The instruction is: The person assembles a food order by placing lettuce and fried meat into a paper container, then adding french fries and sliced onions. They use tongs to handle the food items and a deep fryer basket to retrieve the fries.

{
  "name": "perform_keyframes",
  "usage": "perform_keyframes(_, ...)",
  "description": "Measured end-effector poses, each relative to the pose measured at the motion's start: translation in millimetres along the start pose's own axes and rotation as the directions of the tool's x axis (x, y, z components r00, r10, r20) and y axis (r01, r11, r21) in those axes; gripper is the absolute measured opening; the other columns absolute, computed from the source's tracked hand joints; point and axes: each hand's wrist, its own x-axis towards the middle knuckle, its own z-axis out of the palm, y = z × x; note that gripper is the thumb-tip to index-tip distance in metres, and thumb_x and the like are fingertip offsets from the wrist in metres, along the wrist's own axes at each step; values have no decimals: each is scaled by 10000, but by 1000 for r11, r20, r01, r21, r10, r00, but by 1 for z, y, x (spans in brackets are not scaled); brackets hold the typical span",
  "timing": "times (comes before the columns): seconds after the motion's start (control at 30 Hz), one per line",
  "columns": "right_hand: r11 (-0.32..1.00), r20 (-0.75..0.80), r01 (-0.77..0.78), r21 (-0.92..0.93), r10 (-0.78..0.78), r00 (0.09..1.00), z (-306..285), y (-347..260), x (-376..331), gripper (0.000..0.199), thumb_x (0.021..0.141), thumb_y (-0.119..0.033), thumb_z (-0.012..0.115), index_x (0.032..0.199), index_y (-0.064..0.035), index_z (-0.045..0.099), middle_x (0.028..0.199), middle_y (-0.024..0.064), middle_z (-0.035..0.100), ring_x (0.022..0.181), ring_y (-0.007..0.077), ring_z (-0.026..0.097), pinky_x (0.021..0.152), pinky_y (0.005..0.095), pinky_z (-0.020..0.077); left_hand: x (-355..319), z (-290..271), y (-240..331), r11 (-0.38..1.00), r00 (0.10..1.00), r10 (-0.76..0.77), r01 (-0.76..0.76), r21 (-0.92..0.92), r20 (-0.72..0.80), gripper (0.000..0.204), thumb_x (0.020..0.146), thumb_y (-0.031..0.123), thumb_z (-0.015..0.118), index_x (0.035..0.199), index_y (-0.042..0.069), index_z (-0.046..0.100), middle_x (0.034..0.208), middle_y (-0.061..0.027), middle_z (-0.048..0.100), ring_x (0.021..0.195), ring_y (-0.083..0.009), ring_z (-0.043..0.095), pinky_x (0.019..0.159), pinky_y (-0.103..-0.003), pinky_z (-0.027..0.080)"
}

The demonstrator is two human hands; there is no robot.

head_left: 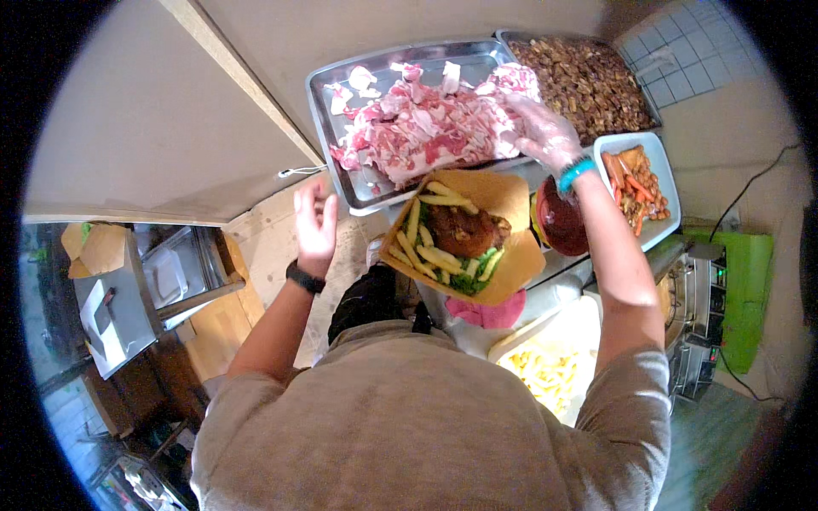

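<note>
One heap of raw meat (434,128), right hand (550,132) at its near-right end

Far left, an open brown paperboard carton (106,255) stands on a grey metal unit (132,294). Next comes the left hand (317,223), bare and holding nothing, its fingers loosely curled in the air just beside the steel tray (345,192).

The meat lies in that tray, ahead of the left hand and to its right. Its long axis runs roughly left to right, tilting away from the person toward the right end. The right hand is clearly the nearer: it meets the heap at that end. The strips look thin, limp and moist, pink streaked with white fat.

Nearer the body, in front of the tray, sits an angular kraft carton (501,192) with pale, stick-shaped fries (413,230), a glossy brown piece of cooked food (469,232) and leafy greens (464,281).

The right hand wears a thin, clear, wrinkled glove. Whether its fingers pinch any strips, I cannot tell.

Beyond it, coarse browned chunks (588,81) fill a second tray. Beside the right forearm is a round, dark-red container (562,226); past it, a smooth white tub (671,187) holds orange carrot pieces (630,183).
</note>
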Motion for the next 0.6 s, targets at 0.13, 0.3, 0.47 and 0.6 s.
perform_keyframes(0.13, 980, 287, 19, -197, 39, 957, 36, 4, 73, 555, 679, -204, 605, 1197, -142, 416, 1208, 101, 444, 1114, 265, 422, 922, 370, 357, 52, 46, -81, 981, 984, -169, 163, 106, 54, 638, 795, 230, 541, 1256, -61, 210, 1164, -246, 368, 1085, -343, 373, 950, -364, 274)
perform_keyframes(0.3, 903, 507, 203, -378, 18, 862, 88, 21, 128, 380, 717, -255, 544, 1070, -120, 504, 1055, 145, 541, 995, 311, 503, 835, 385, 402, 62, 65, -122, 951, 954, -293, 298, -86, 61, 372, 819, 117, 476, 1134, -26, 340, 1031, -239, 490, 967, -338, 482, 828, -370, 373)
perform_keyframes(0.47, 974, 486, -45, -220, 150, 861, 125, 45, 153, 343, 754, -260, 471, 1092, -211, 510, 1096, 132, 519, 946, 324, 530, 817, 387, 421, 64, 64, -90, 943, 944, -326, 328, 50, -42, 238, 819, 53, 438, 1030, -13, 351, 877, -258, 530, 827, -414, 511, 666, -436, 407)
perform_keyframes(0.6, 882, 460, -471, 10, 414, 786, 121, 79, 176, 408, 775, -232, 478, 1178, -208, 421, 1080, 138, 528, 882, 310, 543, 785, 368, 434, 63, 64, -91, 955, 955, -292, 294, 45, -52, 213, 823, 52, 430, 1013, -12, 359, 872, -251, 530, 823, -412, 511, 668, -430, 405)
